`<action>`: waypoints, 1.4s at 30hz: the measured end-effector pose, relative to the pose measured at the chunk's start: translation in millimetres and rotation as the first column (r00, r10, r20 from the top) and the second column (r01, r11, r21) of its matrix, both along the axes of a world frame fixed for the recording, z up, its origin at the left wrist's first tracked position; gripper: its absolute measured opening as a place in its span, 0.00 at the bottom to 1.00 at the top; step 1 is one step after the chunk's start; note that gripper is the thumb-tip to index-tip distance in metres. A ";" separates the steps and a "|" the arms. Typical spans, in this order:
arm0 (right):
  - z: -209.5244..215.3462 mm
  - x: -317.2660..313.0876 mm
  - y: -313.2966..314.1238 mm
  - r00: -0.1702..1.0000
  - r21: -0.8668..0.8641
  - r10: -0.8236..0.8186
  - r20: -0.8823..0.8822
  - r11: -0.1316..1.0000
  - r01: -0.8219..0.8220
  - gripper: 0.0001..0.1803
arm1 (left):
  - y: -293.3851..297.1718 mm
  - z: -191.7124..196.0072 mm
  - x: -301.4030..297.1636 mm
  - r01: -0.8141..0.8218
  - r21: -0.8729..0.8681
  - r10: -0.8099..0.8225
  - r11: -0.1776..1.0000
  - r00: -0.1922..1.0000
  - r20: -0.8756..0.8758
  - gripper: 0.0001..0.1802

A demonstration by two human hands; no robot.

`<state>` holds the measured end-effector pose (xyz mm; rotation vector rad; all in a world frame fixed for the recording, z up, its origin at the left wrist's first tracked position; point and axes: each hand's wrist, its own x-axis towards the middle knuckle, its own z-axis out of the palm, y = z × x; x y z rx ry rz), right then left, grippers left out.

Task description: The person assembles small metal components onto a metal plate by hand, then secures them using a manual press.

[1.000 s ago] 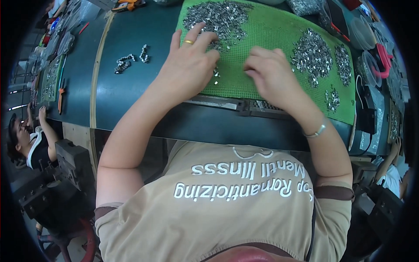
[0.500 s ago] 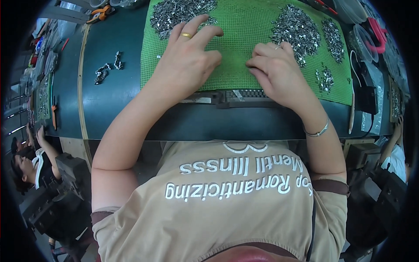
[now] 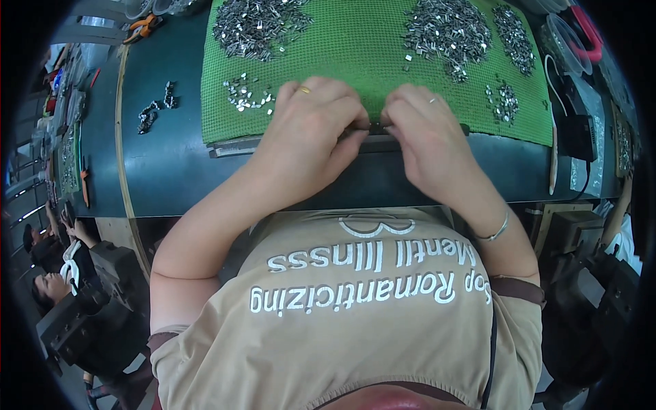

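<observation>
At the front edge of the green mat (image 3: 342, 41) my two hands meet, fingertips almost touching, over a long dark bar (image 3: 381, 145). My left hand (image 3: 311, 133) is closed in a pinch, the thumb against the bent fingers. My right hand (image 3: 429, 130) pinches too, at the same stretch of the bar. Whatever small piece lies between the fingertips is hidden. Behind the hands are a left pile of small metal links (image 3: 256, 31) and a right pile of small metal pieces (image 3: 451, 34). Loose shiny pieces (image 3: 246, 96) lie beside my left hand.
On the right of the mat are a narrow metal pile (image 3: 514, 41) and a small cluster (image 3: 504, 102). A black box (image 3: 579, 137) with a cable stands beyond. Linked metal strips (image 3: 147, 117) and orange-handled pliers (image 3: 143, 29) lie left. People sit at both sides.
My left hand has come down from beside the left pile to the bar, its spread fingers now closed. My right hand has lowered to the bar, still pinching. The view has shifted slightly.
</observation>
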<state>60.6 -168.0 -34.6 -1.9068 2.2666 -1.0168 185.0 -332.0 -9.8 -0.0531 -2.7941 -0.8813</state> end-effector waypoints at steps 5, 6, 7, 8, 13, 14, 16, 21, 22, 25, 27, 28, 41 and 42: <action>-5.5 12.9 2.0 0.997 0.000 -0.069 -0.035 0.998 0.070 0.07 | 0.0 -7.5 -3.6 0.033 -0.045 -0.031 0.998 0.998 0.046 0.10; -5.1 13.3 1.5 0.997 0.008 -0.068 -0.028 0.998 0.069 0.07 | -2.8 -7.0 -2.7 0.062 -0.068 -0.058 0.996 0.997 0.059 0.11; -4.2 14.1 1.4 0.997 0.003 -0.069 -0.025 0.998 0.069 0.07 | -4.3 -6.3 -1.6 0.089 -0.092 -0.082 0.992 0.994 0.073 0.12; -2.6 15.0 1.0 0.997 0.020 -0.080 -0.021 0.997 0.081 0.06 | -2.5 -4.9 0.8 0.087 -0.098 -0.080 0.991 0.994 0.076 0.12; 14.2 7.9 -3.7 0.996 0.099 -0.058 0.063 0.994 0.052 0.04 | 6.4 4.0 23.3 -0.049 -0.336 0.010 0.941 0.993 -0.115 0.11; 17.2 6.3 -4.7 0.994 0.145 -0.066 0.090 0.988 0.052 0.03 | -0.5 4.2 28.5 -0.057 -0.347 0.018 0.936 0.993 -0.113 0.11; 22.8 1.8 -7.2 0.990 0.187 -0.075 0.121 0.981 0.051 0.03 | -26.5 1.7 45.7 -0.295 -0.339 0.249 0.893 0.953 -0.174 0.11; 26.0 -17.2 -17.9 0.913 0.362 -0.053 0.405 0.926 -0.107 0.09 | -71.5 -5.4 55.6 -0.398 -0.319 0.376 0.860 0.917 -0.132 0.06; 30.6 -17.5 -21.7 0.913 0.362 -0.049 0.405 0.925 -0.111 0.09 | -71.0 -6.5 52.8 -0.402 -0.318 0.380 0.859 0.916 -0.132 0.06; 43.1 -13.2 -33.5 0.958 0.527 -0.044 0.284 0.842 -0.117 0.07 | -68.8 -8.6 43.3 -0.341 -0.447 0.308 0.827 0.940 -0.147 0.05; 44.5 -5.2 -40.8 0.974 0.316 0.150 0.168 0.928 -0.197 0.04 | -68.8 -7.5 41.0 -0.325 -0.446 0.301 0.834 0.945 -0.127 0.05; 42.5 0.2 -47.4 0.976 0.321 0.144 0.165 0.928 -0.191 0.04 | -68.3 -6.3 38.9 -0.301 -0.445 0.283 0.843 0.953 -0.109 0.05; 4.3 21.9 -108.4 0.970 0.144 0.177 -0.166 0.978 -0.153 0.05 | -75.1 -6.0 66.9 -0.362 -0.335 0.352 0.870 0.932 -0.091 0.07; 3.1 20.2 -107.5 0.977 0.122 0.170 -0.129 0.980 -0.154 0.05 | -78.4 -8.2 65.9 -0.334 -0.317 0.311 0.888 0.943 -0.121 0.06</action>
